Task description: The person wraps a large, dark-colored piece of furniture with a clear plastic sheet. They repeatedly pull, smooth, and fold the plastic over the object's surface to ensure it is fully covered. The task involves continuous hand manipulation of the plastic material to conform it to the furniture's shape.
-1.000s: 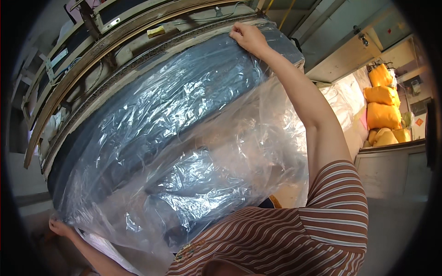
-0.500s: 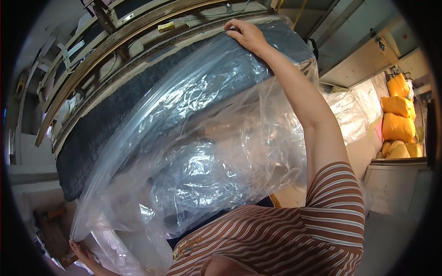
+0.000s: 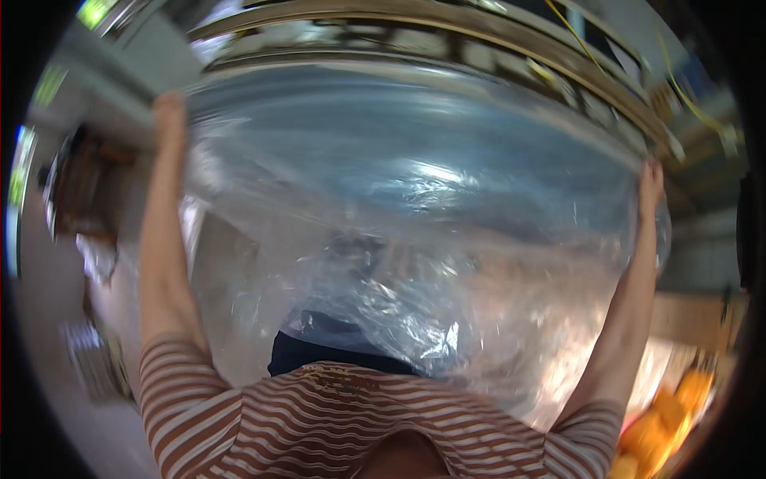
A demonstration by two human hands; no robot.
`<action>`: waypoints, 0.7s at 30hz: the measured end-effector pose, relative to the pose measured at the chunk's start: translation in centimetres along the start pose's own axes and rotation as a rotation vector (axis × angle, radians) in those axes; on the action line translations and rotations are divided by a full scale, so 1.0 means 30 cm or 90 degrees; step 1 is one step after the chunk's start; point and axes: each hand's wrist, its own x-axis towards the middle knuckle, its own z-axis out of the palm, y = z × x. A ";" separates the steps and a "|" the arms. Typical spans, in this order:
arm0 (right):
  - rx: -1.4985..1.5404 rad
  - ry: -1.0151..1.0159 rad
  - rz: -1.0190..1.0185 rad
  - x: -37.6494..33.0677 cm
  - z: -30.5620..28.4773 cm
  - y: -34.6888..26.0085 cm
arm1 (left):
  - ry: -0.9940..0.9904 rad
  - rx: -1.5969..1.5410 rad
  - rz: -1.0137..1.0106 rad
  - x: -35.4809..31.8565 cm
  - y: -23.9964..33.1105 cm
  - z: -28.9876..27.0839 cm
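A large clear plastic sheet (image 3: 415, 199) is stretched wide in front of me, over a dark bluish padded thing behind it. My left hand (image 3: 169, 108) grips the sheet's upper left corner with the arm raised. At the upper right my right hand (image 3: 651, 177) holds the sheet's other corner. The plastic hangs down in crumpled folds (image 3: 391, 311) toward my striped shirt. The picture is blurred by motion.
A metal rack or frame (image 3: 447, 36) runs across the top behind the sheet. Yellow-orange bags (image 3: 666, 419) lie at the lower right. Cluttered shelves (image 3: 80, 184) show at the far left.
My left hand has risen from low at the left to the sheet's upper left corner. The view has swung, and the sheet now spreads level between both raised hands.
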 end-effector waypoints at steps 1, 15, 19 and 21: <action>-0.062 0.020 0.014 -0.030 -0.046 0.097 | -0.025 -0.121 -0.118 -0.062 0.098 0.148; 0.097 -0.070 0.024 0.070 0.111 0.089 | -0.135 -0.404 -0.306 0.061 0.135 0.334; -0.033 -0.017 0.055 0.100 0.089 0.125 | -0.121 -0.280 -0.339 0.075 0.168 0.358; -0.112 0.046 0.031 0.108 0.101 0.135 | -0.118 -0.215 -0.344 0.067 0.182 0.344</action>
